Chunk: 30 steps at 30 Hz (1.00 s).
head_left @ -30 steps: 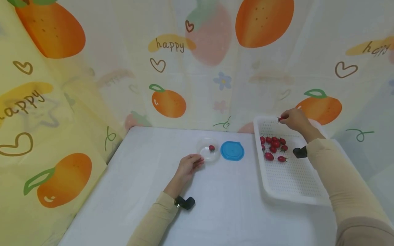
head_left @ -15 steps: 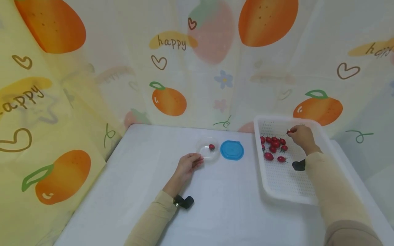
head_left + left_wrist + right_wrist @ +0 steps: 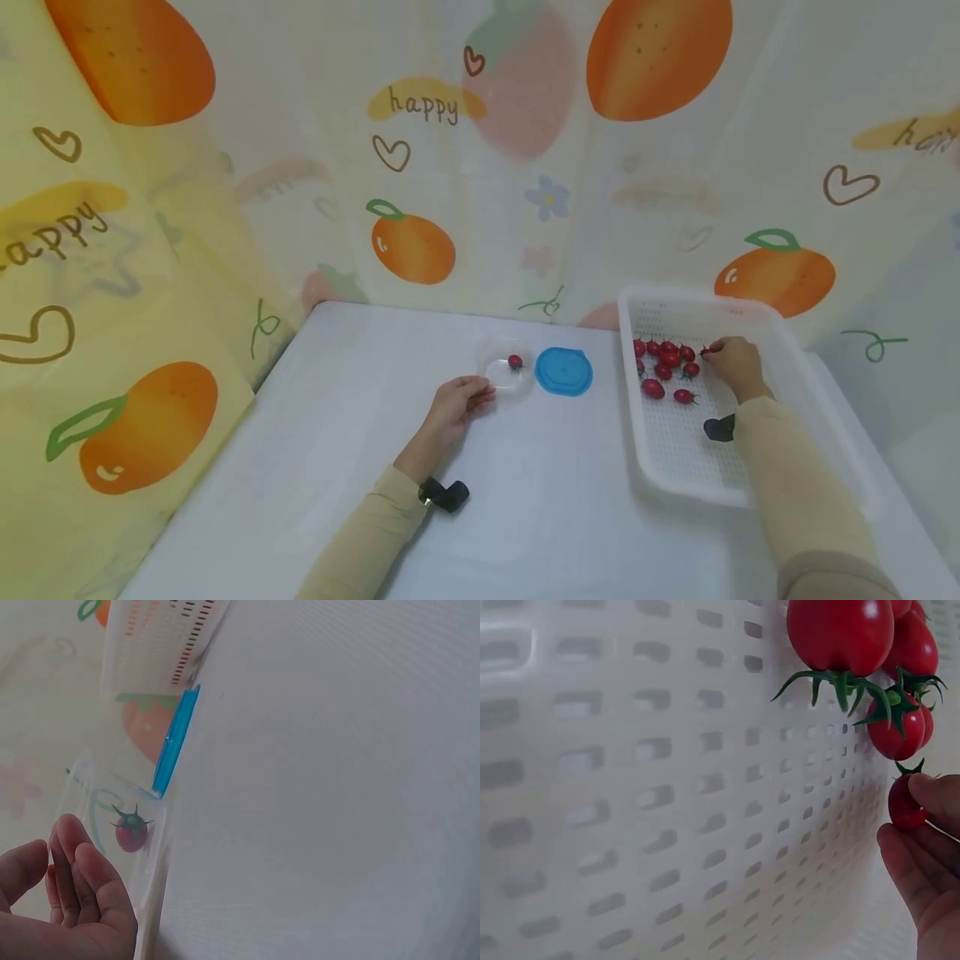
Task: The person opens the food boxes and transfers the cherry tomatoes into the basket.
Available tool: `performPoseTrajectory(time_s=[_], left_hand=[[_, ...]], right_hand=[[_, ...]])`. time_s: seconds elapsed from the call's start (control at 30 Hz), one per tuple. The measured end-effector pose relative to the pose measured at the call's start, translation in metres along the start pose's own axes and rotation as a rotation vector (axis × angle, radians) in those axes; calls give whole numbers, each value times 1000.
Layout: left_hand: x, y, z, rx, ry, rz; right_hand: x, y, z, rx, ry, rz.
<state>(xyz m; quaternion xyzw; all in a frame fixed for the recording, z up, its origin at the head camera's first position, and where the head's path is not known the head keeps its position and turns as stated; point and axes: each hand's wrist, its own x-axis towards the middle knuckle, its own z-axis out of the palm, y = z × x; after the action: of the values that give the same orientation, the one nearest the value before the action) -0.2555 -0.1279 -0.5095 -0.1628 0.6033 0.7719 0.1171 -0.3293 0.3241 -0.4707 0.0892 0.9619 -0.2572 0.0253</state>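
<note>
My right hand (image 3: 737, 367) pinches a cherry tomato (image 3: 907, 802) with a green calyx between thumb and fingers, low inside the white perforated basket (image 3: 643, 462). Beside it lies a cluster of several cherry tomatoes (image 3: 670, 359), seen close up in the right wrist view. My left hand (image 3: 456, 406) holds the near left rim of a small clear plastic container (image 3: 504, 387) at its fingertips. One cherry tomato (image 3: 131, 831) sits in that container, its calyx showing in the left wrist view. Just right of the container, a blue lid (image 3: 564, 372) lies flat on the table.
The white-covered table (image 3: 525, 508) ends at a fruit-printed curtain (image 3: 495, 250) along the back. Another printed cloth (image 3: 150, 333) hangs at the left. The basket's raised walls stand around the right hand at the table's right side.
My right hand, holding the cherry tomato, has moved from above the basket's back edge down and nearer, beside the other tomatoes. The left hand stays at the container.
</note>
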Motion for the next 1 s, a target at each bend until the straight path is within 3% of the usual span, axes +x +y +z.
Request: performPoseTrajectory(time_s=[0.4, 0.67, 1.0], left_hand=[[1, 0, 0, 23, -1, -4], [0, -1, 0, 28, 3, 6], [1, -3, 1, 20, -4, 20]], right_hand=[[-4, -4, 0, -3, -23, 21], [-2, -11, -14, -36, 48, -93], [-6, -58, -41, -41, 134, -235]])
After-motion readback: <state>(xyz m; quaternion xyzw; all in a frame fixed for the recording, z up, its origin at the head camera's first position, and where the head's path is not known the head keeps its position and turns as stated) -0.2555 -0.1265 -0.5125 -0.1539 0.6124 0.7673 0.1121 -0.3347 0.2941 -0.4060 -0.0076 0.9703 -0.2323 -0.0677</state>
